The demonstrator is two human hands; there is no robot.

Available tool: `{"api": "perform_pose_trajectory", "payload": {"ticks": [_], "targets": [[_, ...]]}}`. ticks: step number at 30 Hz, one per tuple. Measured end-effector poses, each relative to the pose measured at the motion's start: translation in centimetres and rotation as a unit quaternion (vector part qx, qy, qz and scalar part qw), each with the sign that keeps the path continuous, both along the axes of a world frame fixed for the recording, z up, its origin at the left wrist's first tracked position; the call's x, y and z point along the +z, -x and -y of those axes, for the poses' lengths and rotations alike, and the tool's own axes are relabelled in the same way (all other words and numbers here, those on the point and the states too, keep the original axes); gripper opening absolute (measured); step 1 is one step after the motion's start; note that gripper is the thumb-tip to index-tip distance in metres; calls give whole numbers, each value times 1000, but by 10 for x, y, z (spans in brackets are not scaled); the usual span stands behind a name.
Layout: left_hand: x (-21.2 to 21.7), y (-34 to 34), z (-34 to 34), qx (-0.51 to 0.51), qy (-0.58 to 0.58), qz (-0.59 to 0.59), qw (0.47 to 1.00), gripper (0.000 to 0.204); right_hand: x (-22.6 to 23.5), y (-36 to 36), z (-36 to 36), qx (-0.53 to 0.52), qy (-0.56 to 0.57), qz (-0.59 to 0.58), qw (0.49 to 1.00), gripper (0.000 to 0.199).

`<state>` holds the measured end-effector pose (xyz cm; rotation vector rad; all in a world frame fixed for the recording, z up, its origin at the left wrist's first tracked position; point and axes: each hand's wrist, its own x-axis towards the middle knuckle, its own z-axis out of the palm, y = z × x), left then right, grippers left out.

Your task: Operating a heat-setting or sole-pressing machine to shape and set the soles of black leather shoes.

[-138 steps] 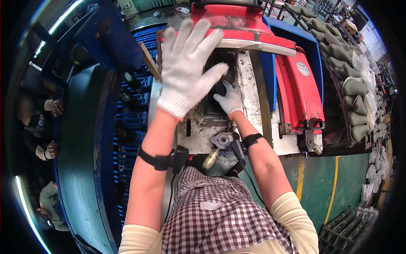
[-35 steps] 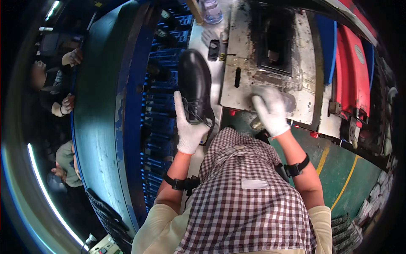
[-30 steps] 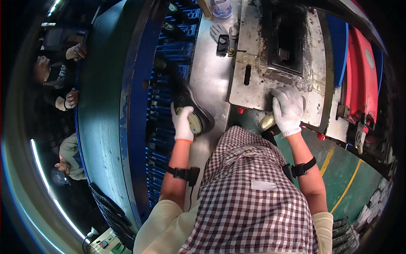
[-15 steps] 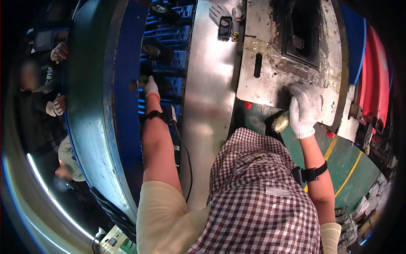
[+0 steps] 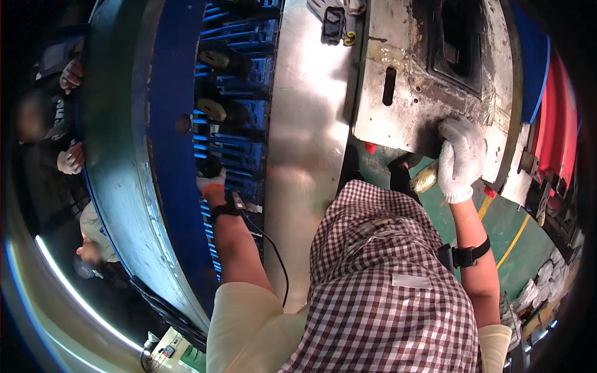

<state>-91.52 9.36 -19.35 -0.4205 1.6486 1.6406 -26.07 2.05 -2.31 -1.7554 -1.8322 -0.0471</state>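
My left hand (image 5: pixel 210 180), in a light glove, reaches into the blue slatted conveyor on the left. Its fingers are mostly hidden at a dark rounded piece (image 5: pixel 210 166), whose kind I cannot make out. Farther along the slats lie several dark, shoe-like items (image 5: pixel 219 58) with tan parts. My right hand (image 5: pixel 461 160), in a white knit glove, is closed at the near edge of a stained metal plate (image 5: pixel 398 115). A yellowish-brown handle (image 5: pixel 425 178) with a rounded end sticks out from its palm side.
A steel ledge (image 5: pixel 305 161) runs between conveyor and plate. Gloves and a dark buckled strap (image 5: pixel 333 25) lie at its far end. Across the blue-green guard (image 5: pixel 118 124), a co-worker's hands (image 5: pixel 70 158) rest at its edge. A dark cable (image 5: pixel 277 245) hangs from my left wrist device.
My left hand has drawn back nearer to me along the conveyor, leaving a dark shoe-like item in view. The right hand stays at the plate's edge. The view has shifted slightly.
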Motion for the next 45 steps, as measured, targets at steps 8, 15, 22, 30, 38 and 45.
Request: {"api": "perform_pose_trajectory", "payload": {"ticks": [8,15,22,30,38,45], "targets": [[-20,12,0,4,121,19,992,28,-8,-4,3,-5,19,23,1000,22],[19,-79,76,-31,-73,85,993,52,0,-8,3,-7,10,28,1000,23],[154,-256,116,-243,-178,219,928,80,5,-4,4,8,9,-45,999,19],[182,-387,57,-594,-206,207,750,83,54,43,4,177,233,-601,743,76],[274,-494,-44,-589,-354,-258,679,69,45,-74,-79,-90,4,-342,936,59],[353,-529,-79,-442,-513,-405,614,67,4,-99,-155,-223,37,-125,966,56]]}}
